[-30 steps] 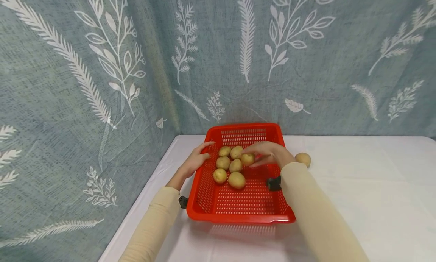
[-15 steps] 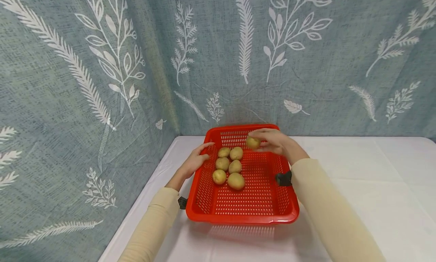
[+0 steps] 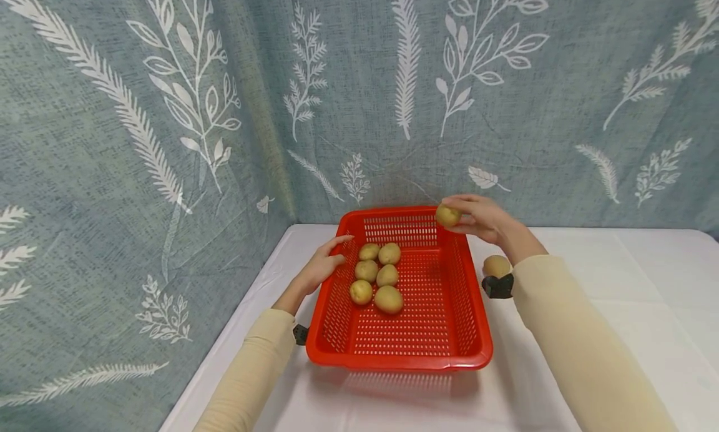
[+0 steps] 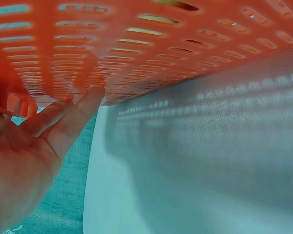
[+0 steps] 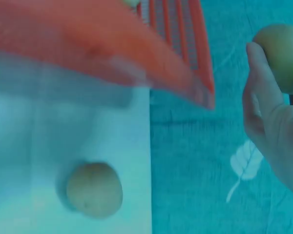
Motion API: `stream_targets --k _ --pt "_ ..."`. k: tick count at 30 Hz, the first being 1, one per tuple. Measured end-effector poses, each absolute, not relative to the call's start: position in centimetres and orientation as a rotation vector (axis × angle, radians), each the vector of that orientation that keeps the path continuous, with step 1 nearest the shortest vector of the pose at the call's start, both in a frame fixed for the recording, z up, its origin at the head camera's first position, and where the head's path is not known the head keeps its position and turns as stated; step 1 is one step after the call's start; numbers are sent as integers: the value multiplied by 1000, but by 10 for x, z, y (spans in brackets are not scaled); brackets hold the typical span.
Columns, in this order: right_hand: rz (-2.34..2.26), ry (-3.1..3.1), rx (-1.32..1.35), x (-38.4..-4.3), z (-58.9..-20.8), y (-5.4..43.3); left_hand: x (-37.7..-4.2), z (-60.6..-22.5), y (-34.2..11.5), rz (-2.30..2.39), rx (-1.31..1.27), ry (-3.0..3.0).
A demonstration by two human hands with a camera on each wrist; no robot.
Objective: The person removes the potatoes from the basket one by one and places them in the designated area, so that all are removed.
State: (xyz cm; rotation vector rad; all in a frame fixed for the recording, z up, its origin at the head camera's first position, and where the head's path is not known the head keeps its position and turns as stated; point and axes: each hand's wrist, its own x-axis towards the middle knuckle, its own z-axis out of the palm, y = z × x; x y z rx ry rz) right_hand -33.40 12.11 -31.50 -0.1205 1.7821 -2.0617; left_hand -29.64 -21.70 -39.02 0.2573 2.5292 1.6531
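A red plastic basket (image 3: 404, 361) with slotted walls stands on the white cloth, and several potatoes (image 3: 389, 299) lie in its left part. My left hand (image 3: 321, 268) holds the basket's left rim; in the left wrist view, fingers (image 4: 73, 122) touch the outside of the slotted wall. Over the basket's back right corner, my right hand (image 3: 476, 216) pinches a potato (image 3: 447, 215) between thumb and fingers. The right wrist view shows this held potato (image 5: 283, 58) at its right edge, raised above the table. How the thumb lies is partly hidden there.
Another potato (image 3: 497, 266) lies on the white tablecloth (image 3: 606, 282), just outside the basket's right wall and beside my right wrist. A grey-green patterned curtain (image 3: 382, 107) hangs behind the table and along its left side.
My right hand has lifted a potato out of the group and carried it right and back, up to the basket's back right corner. My left hand stays on the rim.
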Motion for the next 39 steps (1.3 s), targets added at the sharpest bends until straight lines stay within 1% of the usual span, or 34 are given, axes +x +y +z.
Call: stream_targets --k 7,14,21,28,33,39 --pt "-2168 1779 -39 -333 -317 149 -296 -391 -219 1646 246 2518" --pt "-2192 1845 12 -331 -332 179 -297 -392 -222 1632 231 2542" --pt "-2188 1910 86 -325 -352 205 -296 -394 -224 1645 227 2536" --pt "-2157 1962 181 -319 -382 227 -296 -394 -222 1648 244 2530" --pt "-2162 1952 211 -314 -400 237 -297 -393 -219 1640 231 2530" --pt "-2094 2038 228 -314 -412 239 -297 -391 -216 1644 240 2528"
